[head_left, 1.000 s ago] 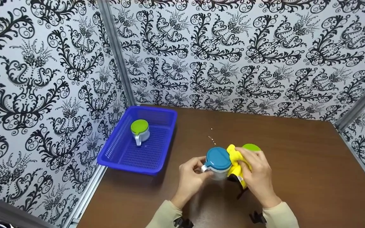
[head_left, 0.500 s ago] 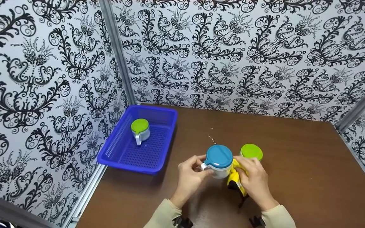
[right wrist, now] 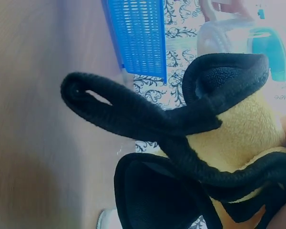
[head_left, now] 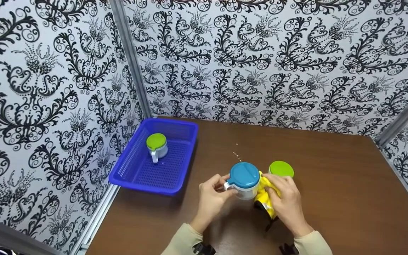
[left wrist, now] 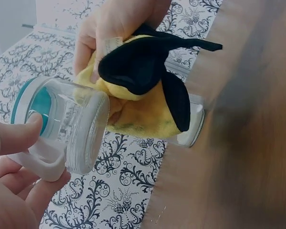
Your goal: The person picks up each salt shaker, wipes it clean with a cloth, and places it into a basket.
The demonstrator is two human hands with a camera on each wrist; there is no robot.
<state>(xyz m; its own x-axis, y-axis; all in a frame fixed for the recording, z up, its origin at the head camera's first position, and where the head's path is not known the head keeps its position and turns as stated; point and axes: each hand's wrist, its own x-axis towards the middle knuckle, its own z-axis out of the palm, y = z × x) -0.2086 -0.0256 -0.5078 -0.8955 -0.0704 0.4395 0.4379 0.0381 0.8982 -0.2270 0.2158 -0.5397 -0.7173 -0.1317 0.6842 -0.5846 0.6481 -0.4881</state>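
A clear jar (left wrist: 74, 126) with a blue lid (head_left: 244, 175) and a white handle (left wrist: 50, 164) is held off the table by my left hand (head_left: 214, 198), whose thumb and fingers pinch the handle side. On the jar's right, my right hand (head_left: 285, 194) grips a bunched yellow cloth (head_left: 263, 198) with black edging and a black loop (right wrist: 109, 107). The cloth touches the jar's side. Just behind the right hand stands another jar with a green lid (head_left: 281, 169), its body mostly hidden in the head view.
At the left, a blue perforated basket (head_left: 186, 166) holds a green-lidded jar (head_left: 157, 145) with a white handle. Small white specks (head_left: 237, 156) lie on the brown table (head_left: 338, 184) beyond the held jar. Patterned walls (head_left: 260, 63) enclose the back and sides.
Over the last second my right hand and the cloth have shifted slightly down along the jar's side, uncovering the green lid behind. The left hand keeps its hold, with the jar tilted slightly differently.
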